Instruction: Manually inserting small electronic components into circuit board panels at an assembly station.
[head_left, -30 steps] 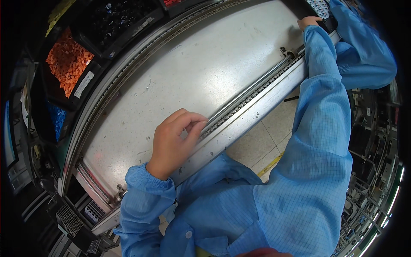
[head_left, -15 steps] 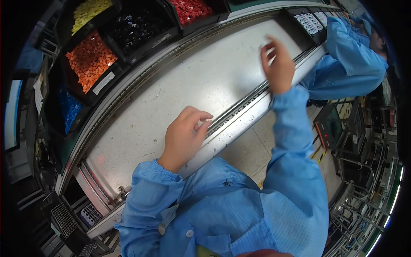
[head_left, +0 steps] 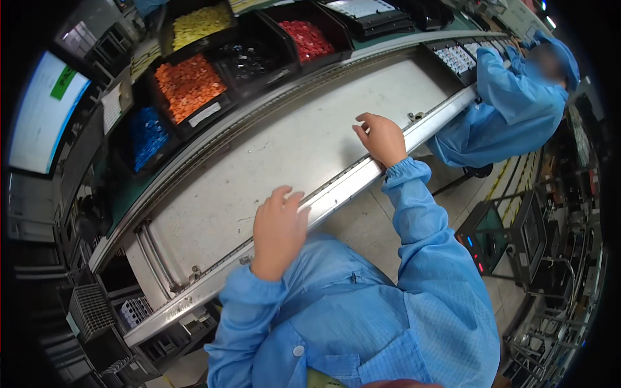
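My left hand (head_left: 279,229) hovers over the near metal rail (head_left: 352,178) of a long conveyor. Its fingers are slightly bent and apart, a little blurred, and no object shows in them. Farther right, my right hand (head_left: 381,137) is above the same rail, palm side toward the pale conveyor bed (head_left: 259,155). Its thumb and forefinger stand apart in a loose curve, also with nothing visible between them. The undersides of both hands are hidden.
Beyond the conveyor stand black bins of small parts: orange (head_left: 187,84), yellow (head_left: 200,27), red (head_left: 307,40), blue (head_left: 149,137) and black (head_left: 252,59). Trays of small light pieces (head_left: 455,59) sit at the conveyor's far right, beside a co-worker in blue (head_left: 501,123). A screen (head_left: 45,110) is at left.
My view has shifted, bringing more of the bins, screen and co-worker into sight. My right hand has drawn back toward the near rail; my left hand's fingers have straightened and spread.
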Available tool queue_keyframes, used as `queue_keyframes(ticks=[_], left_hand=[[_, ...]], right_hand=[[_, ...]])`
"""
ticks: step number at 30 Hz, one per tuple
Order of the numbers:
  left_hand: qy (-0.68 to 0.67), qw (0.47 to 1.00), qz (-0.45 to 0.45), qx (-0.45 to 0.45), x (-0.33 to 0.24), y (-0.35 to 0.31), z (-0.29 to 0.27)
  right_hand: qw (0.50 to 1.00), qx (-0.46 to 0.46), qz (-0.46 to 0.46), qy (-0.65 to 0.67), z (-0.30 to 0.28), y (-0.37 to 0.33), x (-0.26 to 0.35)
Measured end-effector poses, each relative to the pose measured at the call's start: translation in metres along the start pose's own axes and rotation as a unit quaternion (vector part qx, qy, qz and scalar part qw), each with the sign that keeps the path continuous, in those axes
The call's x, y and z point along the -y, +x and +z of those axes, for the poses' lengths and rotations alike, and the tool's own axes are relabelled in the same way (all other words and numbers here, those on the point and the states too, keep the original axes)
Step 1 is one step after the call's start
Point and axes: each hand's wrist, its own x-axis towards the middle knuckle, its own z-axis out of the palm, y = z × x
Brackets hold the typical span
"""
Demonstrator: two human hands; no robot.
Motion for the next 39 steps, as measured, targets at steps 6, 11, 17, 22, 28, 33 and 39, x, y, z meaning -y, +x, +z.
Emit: queue_keyframes(ticks=[6,11,17,22,28,33,39], left_hand=[[0.267,0.962,0.002,-0.054,-0.003,-0.127,0.015],[0.250,0.957,0.001,-0.147,0.034,-0.200,0.014],[0.178,0.903,-0.321,-0.224,0.049,-0.299,-0.045],[0.264,0.844,-0.369,-0.285,0.067,-0.406,-0.084],[0.426,0.752,-0.450,-0.224,0.022,-0.518,-0.157],[0.518,0.656,-0.510,-0.204,-0.049,-0.595,-0.203],[0.421,0.587,-0.670,-0.173,-0.066,-0.678,-0.205]], right_hand=[[0.981,-0.048,-0.186,0.029,0.062,-0.028,0.116],[0.691,0.103,-0.684,0.208,0.073,-0.100,0.302],[0.617,0.271,-0.706,0.216,0.127,-0.135,0.395],[0.657,0.226,-0.655,0.298,0.116,-0.130,0.388],[0.654,0.268,-0.649,0.281,0.110,-0.151,0.404],[0.644,0.244,-0.670,0.277,0.103,-0.153,0.404],[0.647,0.230,-0.668,0.285,0.108,-0.143,0.396]])
